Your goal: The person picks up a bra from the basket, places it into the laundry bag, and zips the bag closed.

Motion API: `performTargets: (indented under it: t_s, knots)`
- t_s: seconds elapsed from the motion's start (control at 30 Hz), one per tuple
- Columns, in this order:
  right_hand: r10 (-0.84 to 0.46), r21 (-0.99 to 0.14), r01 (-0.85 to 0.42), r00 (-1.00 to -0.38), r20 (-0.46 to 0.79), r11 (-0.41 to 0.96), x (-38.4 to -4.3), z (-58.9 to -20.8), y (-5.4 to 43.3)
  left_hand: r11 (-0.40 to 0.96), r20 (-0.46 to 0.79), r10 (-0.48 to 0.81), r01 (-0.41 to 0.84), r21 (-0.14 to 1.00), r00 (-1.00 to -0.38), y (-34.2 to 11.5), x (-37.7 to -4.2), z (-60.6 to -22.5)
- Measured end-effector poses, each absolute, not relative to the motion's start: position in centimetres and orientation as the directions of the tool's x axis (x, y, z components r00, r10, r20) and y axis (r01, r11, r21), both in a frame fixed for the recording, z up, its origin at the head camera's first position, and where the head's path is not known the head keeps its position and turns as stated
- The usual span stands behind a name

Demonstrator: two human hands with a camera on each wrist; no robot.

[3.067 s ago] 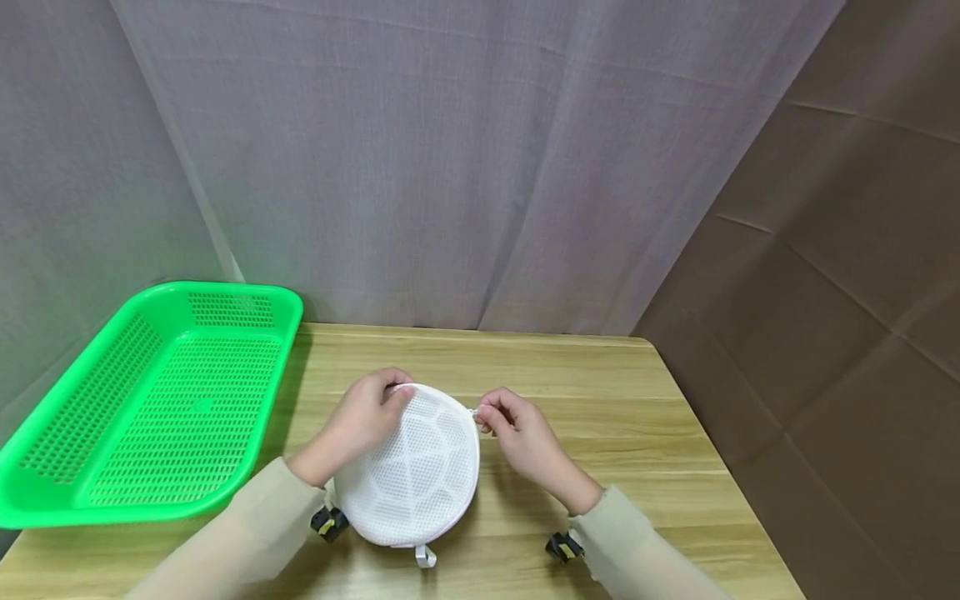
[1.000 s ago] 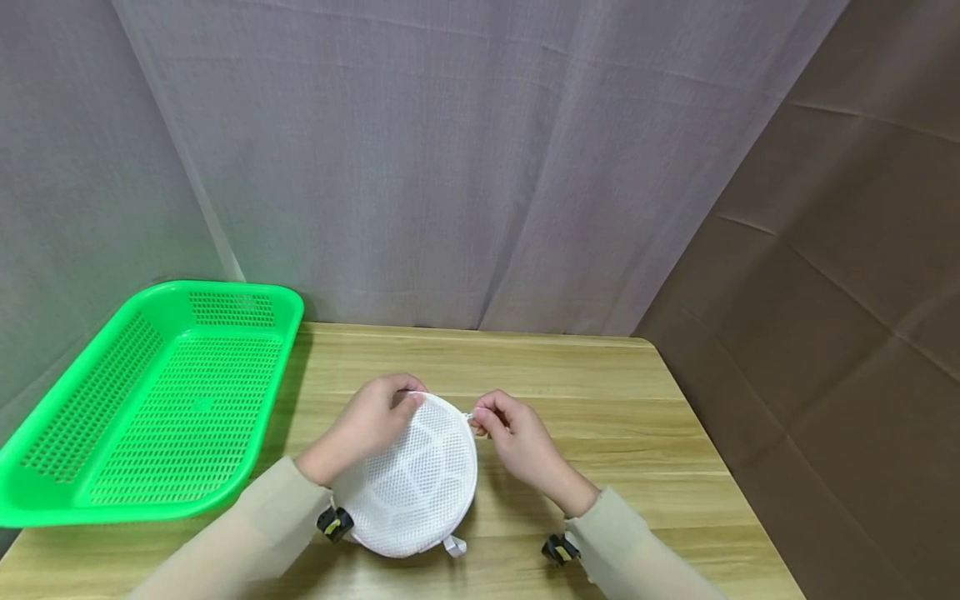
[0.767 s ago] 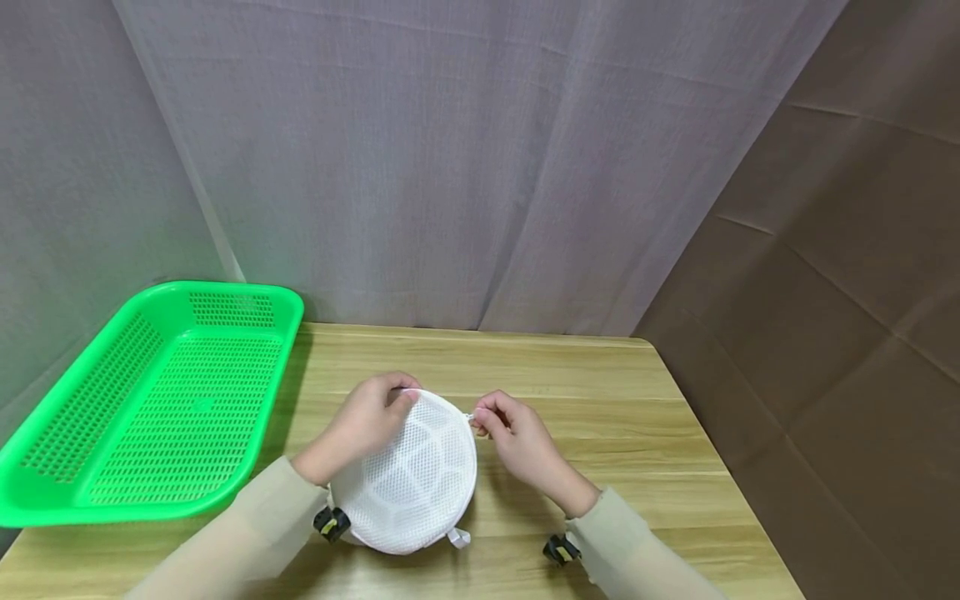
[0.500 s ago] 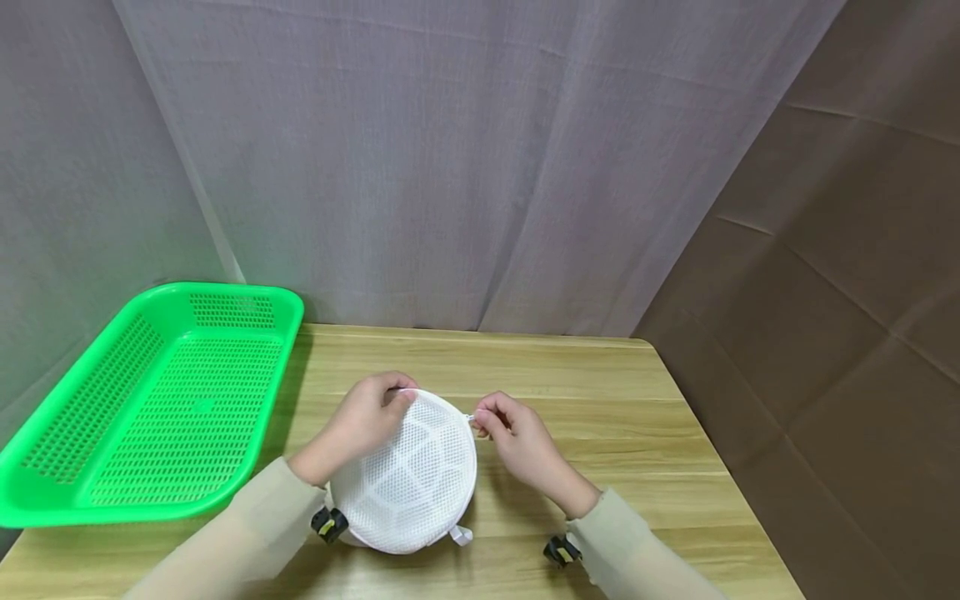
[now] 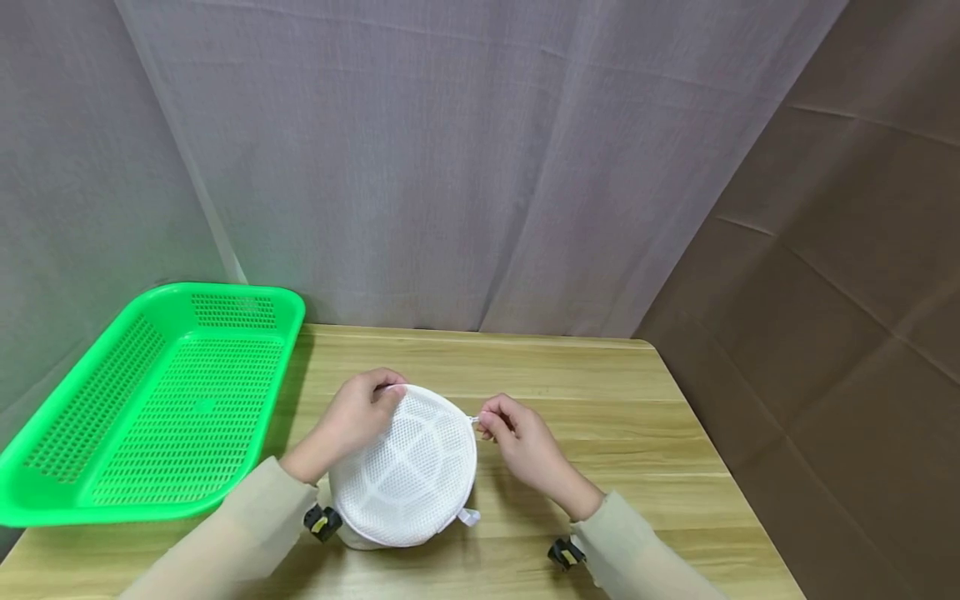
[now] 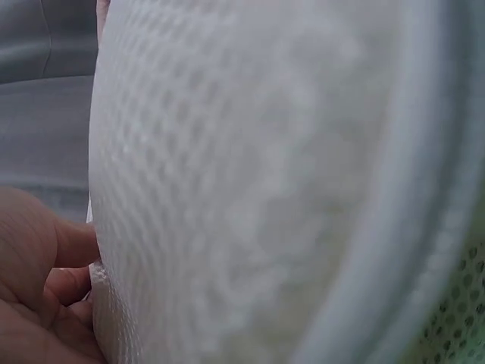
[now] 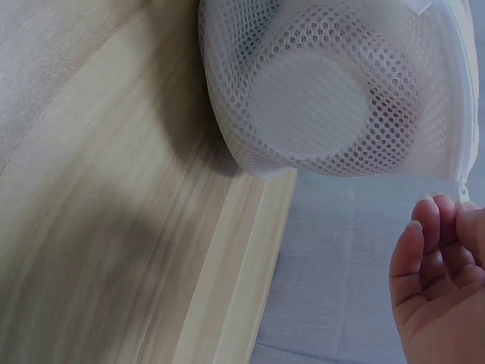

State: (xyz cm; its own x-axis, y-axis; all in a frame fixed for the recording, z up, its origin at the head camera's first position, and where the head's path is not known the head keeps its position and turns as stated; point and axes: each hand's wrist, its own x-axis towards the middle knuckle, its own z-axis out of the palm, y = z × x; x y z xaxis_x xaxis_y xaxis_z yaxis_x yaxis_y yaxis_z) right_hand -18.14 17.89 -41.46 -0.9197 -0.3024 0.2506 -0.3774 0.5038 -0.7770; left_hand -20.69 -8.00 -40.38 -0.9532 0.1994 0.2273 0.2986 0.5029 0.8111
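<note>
A round white mesh laundry bag (image 5: pixel 408 471) with a pale zipped edge stands over the wooden table in the head view. My left hand (image 5: pixel 358 417) holds its upper left rim, thumb on the mesh top and fingers tucked behind. At the bag's right edge my right hand (image 5: pixel 525 442) pinches a small zipper pull (image 7: pixel 464 192) between thumb and finger. A white fabric loop (image 5: pixel 469 517) sticks out at the lower right of the rim. The right wrist view shows the bag's mesh side and a pale round patch (image 7: pixel 309 102) on it.
A green plastic basket (image 5: pixel 288 367) with perforated walls stands on the left of the wooden table (image 5: pixel 637 467). Grey cloth (image 5: pixel 390 167) hangs behind the table's back edge, and brown cloth (image 5: pixel 840 333) runs along the right.
The bag has turned, its fabric loop swinging from the bottom to the lower right. Lately my left hand has shifted slightly left with the rim. The right hand has hardly moved, still pinching the pull.
</note>
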Motion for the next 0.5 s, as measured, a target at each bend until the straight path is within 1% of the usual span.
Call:
performTargets:
  t_s: [0.17, 0.3, 0.5]
  knots:
    - [-0.287, -0.793, -0.376, -0.921, 0.263, 0.48, -18.2, -41.5, 18.0, 0.49, 0.202, 0.228, 0.292, 0.821, -0.952, -7.7, -20.7, -40.0]
    - [-0.274, -0.805, -0.361, -0.927, 0.256, 0.471, -18.1, -41.3, 17.8, 0.476, 0.226, 0.273, 0.336, 0.813, -0.935, -7.3, -20.5, -39.7]
    - [-0.279, -0.805, -0.359, -0.927, 0.25, 0.472, -18.2, -41.0, 17.5, 0.499, 0.262, 0.339, 0.409, 0.764, -0.904, -6.0, -20.1, -39.7]
